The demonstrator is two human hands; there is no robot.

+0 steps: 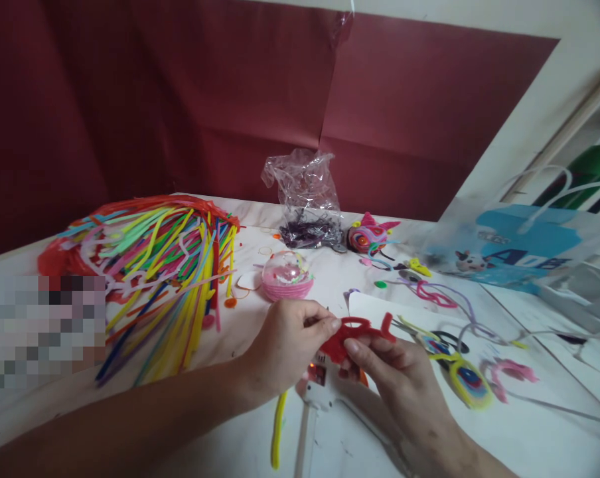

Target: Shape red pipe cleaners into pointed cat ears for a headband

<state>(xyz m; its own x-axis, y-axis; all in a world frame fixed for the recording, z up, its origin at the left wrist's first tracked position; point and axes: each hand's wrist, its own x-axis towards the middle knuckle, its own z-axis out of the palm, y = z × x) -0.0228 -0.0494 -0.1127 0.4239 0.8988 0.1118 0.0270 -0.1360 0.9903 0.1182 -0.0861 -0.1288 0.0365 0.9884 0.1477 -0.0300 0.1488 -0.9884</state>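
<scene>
Left hand (285,345) and right hand (394,372) both pinch a red fuzzy pipe-cleaner shape (352,335), with the multicoloured pipe-cleaner pile (155,279) at ten o'clock on the white bench (529,431).

Head-worn, downward, close over table (529,425)

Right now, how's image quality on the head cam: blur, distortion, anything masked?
Head view: wide-angle bend at the edges, soft blur on the printed bag; a pixelated patch masks the lower left; left hand, right hand and red pipe-cleaner shape stay fairly sharp.
</scene>
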